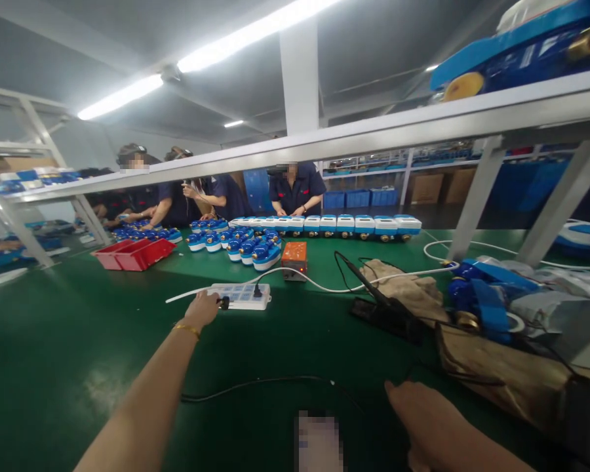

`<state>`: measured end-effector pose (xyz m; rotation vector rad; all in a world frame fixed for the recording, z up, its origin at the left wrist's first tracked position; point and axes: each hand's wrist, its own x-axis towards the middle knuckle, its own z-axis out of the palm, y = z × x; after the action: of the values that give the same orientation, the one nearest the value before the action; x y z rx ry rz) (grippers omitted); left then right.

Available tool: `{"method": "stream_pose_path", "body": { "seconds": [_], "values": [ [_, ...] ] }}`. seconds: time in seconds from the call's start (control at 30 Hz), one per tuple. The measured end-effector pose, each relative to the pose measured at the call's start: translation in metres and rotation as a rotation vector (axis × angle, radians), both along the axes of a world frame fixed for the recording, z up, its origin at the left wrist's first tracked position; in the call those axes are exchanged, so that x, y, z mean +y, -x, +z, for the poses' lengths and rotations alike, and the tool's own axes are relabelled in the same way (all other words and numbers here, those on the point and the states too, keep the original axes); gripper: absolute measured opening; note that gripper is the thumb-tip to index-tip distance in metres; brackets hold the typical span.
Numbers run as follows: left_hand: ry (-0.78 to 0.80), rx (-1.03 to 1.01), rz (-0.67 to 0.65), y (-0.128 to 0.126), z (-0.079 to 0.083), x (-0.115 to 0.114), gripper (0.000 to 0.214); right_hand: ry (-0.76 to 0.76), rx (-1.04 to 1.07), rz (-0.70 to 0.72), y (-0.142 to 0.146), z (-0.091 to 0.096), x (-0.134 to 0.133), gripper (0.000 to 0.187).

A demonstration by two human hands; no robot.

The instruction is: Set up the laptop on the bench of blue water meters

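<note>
My left hand [204, 308] reaches far forward over the green table [78, 354], fingers closed on a small black plug [224, 302] at the near end of a white power strip [240, 295]. Another black plug [257, 289] sits in the strip. My right hand [425, 416] rests low near the front edge, next to a thin black cable [255, 383]; only its back and a fingertip show, so its fingers are hidden. A gold bracelet [187, 329] circles my left wrist.
An orange box [294, 258] and several blue-and-white meters [324, 226] stand beyond the strip. Red bins [135, 254] lie at the left. A black soldering stand [386, 314], tan cloth [408, 285] and blue parts [486, 295] crowd the right. Several people work across the table.
</note>
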<state>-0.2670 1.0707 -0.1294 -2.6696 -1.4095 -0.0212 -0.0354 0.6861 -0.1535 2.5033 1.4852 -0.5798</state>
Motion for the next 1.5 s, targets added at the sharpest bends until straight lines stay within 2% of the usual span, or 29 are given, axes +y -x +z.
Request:
{"method": "stream_pose_path", "body": {
  "seconds": [0.2,0.37,0.57,0.93,1.23,1.5],
  "values": [
    [0.017,0.141,-0.011,-0.049,0.014,0.007,0.026,0.015,-0.027,-0.027,-0.002,-0.001,0.001,0.095],
    [0.007,0.271,-0.077,-0.070,0.030,0.006,0.026,0.027,0.001,-0.057,-0.004,-0.004,0.002,0.100],
    [0.000,0.422,-0.107,-0.090,0.045,0.002,0.023,0.081,0.000,-0.009,-0.003,0.002,0.004,0.106],
    [-0.077,0.528,-0.219,-0.099,0.052,-0.008,0.018,0.083,0.027,-0.016,-0.006,0.007,0.004,0.107],
    [-0.089,0.519,-0.265,-0.096,0.047,-0.001,0.019,0.040,0.058,-0.028,-0.008,0.006,0.004,0.105],
    [-0.073,0.530,-0.269,-0.106,0.050,0.001,0.015,0.022,0.063,-0.034,-0.006,0.008,0.004,0.104]
  ]
}}
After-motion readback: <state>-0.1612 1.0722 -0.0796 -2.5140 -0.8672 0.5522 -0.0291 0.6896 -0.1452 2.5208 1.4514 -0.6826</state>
